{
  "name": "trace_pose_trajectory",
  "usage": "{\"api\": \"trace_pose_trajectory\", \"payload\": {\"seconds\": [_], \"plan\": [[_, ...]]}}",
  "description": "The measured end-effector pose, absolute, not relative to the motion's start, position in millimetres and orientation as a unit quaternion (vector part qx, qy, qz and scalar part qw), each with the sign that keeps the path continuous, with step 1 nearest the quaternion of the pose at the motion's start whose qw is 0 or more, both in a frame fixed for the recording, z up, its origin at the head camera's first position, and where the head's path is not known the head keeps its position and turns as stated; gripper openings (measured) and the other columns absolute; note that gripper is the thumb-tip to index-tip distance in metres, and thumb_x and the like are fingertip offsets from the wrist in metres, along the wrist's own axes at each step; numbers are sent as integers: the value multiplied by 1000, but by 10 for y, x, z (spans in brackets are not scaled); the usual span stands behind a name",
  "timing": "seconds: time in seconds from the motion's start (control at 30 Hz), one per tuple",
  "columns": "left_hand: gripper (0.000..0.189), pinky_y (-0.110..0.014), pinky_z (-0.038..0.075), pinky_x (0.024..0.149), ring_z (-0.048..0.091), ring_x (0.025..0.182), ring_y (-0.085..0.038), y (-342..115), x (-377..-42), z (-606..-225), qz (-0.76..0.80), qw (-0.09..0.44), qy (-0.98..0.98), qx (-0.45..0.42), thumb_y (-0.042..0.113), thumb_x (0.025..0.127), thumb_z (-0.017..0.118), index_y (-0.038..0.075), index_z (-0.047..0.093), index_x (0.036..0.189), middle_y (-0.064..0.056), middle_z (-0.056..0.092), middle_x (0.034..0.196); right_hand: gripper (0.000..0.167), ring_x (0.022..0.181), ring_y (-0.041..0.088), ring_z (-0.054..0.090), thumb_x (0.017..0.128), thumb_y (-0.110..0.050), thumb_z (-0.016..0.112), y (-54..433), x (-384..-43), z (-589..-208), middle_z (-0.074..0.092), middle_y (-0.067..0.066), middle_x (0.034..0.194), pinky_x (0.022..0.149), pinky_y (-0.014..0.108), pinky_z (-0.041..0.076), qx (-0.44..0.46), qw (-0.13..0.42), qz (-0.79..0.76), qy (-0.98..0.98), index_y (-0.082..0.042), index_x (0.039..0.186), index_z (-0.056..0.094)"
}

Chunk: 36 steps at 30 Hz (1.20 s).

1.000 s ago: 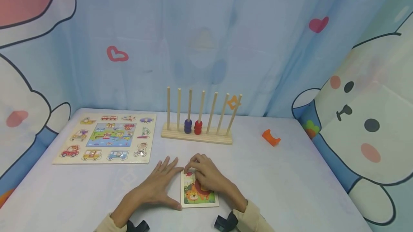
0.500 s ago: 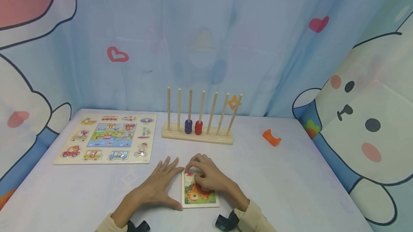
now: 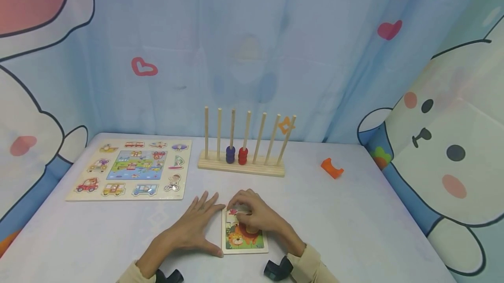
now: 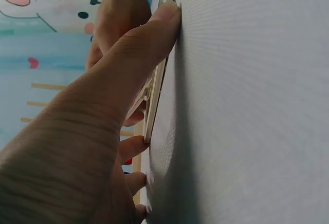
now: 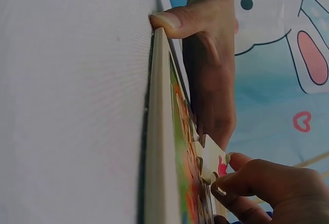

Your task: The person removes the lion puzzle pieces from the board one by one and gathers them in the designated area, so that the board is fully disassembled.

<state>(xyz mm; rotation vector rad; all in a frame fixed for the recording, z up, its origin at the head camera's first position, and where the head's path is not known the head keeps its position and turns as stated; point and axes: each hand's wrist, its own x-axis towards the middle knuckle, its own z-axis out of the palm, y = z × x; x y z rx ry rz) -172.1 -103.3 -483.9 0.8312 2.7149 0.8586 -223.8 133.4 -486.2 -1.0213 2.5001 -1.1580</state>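
Note:
A small lion jigsaw puzzle in a pale wooden tray (image 3: 245, 251) lies flat at the table's front. My left hand (image 3: 190, 228) is spread along its left side, thumb at the near corner and index fingertip at the far corner. Over the puzzle's far part, my right hand (image 3: 256, 213) pinches a puzzle piece (image 5: 212, 157) with a red print. In the right wrist view that piece stands tilted up from the puzzle, its lower edge close to the other pieces. The hand hides much of the puzzle's upper right in the head view.
A vehicle puzzle board (image 3: 125, 196) lies at the left. Behind the hands stands a wooden peg rack (image 3: 241, 168) with blue beads (image 3: 230, 155) and red beads (image 3: 243, 156). An orange curved block (image 3: 332, 168) lies right. A printed curtain (image 3: 252, 55) encloses the table.
The right hand's fingers have shifted slightly, and more of the red-printed piece shows under them. The left hand stays in place against the tray.

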Motion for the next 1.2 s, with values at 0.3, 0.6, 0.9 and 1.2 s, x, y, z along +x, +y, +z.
{"api": "trace_pose_trajectory", "payload": {"seconds": [0.3,0.6,0.9,1.2], "plan": [[111,-58,4,118,3,145,-42,-1040,-1720,-4849,285,85,913,280,69,57,78,13,39,145,-16,18,158,19,94,14,49,89,-13,64,1334,-2243,-4846,66,-10,102,85,32,38,-336,118,-427,831,-22,104,70],[111,-57,3,118,3,146,-41,-1041,-1715,-4846,283,86,914,278,69,57,78,13,39,145,-15,18,159,13,91,11,51,92,-17,64,1331,-2265,-4854,67,-10,97,87,32,39,-324,125,-441,827,-20,102,70],[111,-57,4,118,4,146,-42,-1036,-1720,-4844,285,85,913,278,68,57,79,13,40,144,-16,19,158,11,93,12,53,92,-18,64,1324,-2258,-4839,66,-9,96,90,33,41,-309,128,-450,828,-19,101,69],[111,-57,3,118,3,146,-41,-1031,-1717,-4827,285,93,914,272,69,56,79,13,40,144,-16,18,158,12,87,10,59,93,-16,63,1357,-2319,-4879,69,0,94,85,26,49,-306,109,-486,811,-12,102,71]]}}
